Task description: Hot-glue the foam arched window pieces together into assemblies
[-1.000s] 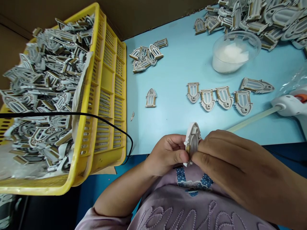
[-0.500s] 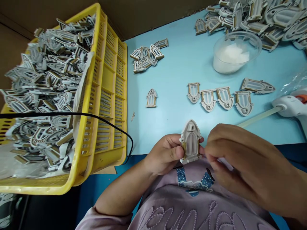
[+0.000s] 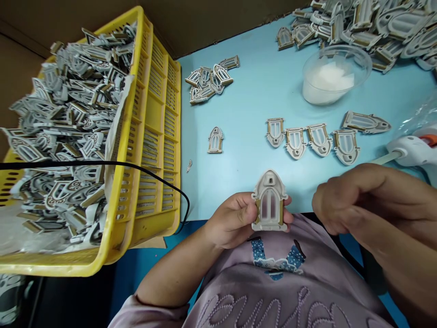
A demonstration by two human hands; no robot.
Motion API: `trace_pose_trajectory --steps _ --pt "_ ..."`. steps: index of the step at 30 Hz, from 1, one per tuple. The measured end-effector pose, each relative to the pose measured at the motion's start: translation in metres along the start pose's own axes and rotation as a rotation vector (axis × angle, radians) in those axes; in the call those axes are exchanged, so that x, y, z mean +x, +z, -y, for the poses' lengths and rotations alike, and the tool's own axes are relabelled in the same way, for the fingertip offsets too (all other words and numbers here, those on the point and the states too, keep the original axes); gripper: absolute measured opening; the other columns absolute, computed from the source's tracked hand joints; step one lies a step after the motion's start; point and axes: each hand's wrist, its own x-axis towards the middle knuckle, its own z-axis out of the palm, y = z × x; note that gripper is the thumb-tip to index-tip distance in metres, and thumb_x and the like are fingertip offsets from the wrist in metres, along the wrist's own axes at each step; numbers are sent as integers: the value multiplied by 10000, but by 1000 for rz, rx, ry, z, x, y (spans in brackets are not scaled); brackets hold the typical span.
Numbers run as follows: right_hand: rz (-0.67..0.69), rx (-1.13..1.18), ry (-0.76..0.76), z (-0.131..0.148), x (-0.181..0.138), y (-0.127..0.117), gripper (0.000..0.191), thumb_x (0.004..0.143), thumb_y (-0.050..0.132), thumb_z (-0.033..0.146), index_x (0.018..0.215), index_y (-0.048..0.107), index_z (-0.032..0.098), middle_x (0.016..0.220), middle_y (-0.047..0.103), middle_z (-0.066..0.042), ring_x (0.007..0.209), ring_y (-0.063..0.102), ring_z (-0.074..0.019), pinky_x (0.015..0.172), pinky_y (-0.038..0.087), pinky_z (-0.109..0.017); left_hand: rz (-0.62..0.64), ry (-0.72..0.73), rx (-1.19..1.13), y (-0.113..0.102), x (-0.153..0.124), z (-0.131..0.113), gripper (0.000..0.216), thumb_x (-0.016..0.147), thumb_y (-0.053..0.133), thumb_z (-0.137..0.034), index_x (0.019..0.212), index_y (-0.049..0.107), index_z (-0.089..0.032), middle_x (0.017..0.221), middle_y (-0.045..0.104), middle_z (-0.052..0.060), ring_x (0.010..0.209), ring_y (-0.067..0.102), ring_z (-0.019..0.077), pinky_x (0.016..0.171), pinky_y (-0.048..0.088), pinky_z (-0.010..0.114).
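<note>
My left hand (image 3: 234, 221) grips a small arched window ornament (image 3: 270, 191) by its sides, thumb on the left edge. The piece stands upright, white with gold-brown sides and a translucent pane behind its bars. My right hand (image 3: 357, 200) is apart from it, to the right, with curled fingers pressed together. Whatever those fingers may hold is hidden. Beyond the hands, several similar window pieces (image 3: 318, 139) lie in a loose row on the light blue table (image 3: 239, 155). A single window piece (image 3: 215, 140) lies farther left.
A yellow crate (image 3: 160, 132) heaped with window pieces stands at left, a black cable (image 3: 143, 167) across it. At the back are a small pile (image 3: 210, 82), a clear tub (image 3: 314, 91) of white pieces and a larger heap (image 3: 392, 27). A white glue gun (image 3: 409, 150) lies at right.
My right hand has moved right, away from the ornament. My left hand has turned the ornament so that its face shows more squarely.
</note>
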Motion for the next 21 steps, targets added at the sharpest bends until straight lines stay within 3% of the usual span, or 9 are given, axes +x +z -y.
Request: trace_pose_trajectory --steps 3,9,15,21 --pt "51 -66 36 -2 8 -2 100 935 623 320 842 631 286 703 630 35 592 594 -124 467 420 -235 14 -5 10 0 -2 -1 493 803 766 -546 1116 759 -166 982 776 111 844 723 199 876 537 333" --pt "178 -174 87 -8 16 -2 85 882 643 315 886 719 279 711 721 62 527 613 -94 461 453 -203 6 10 83 -3 -3 -1 485 801 755 -570 1075 763 -170 991 769 127 916 725 243 915 526 384" --pt "70 -308 -15 -5 14 12 31 810 701 257 800 726 243 609 683 65 499 607 -95 478 435 -220 -33 27 138 -7 -3 3 491 775 762 -600 1005 769 -167 945 770 120 977 712 279 921 521 419" --pt "63 -278 46 -4 14 20 101 828 654 228 761 728 242 607 692 57 497 625 -107 466 433 -226 -51 94 178 -6 -3 3 384 783 791 -522 951 781 -177 871 767 88 916 713 241 899 512 378"
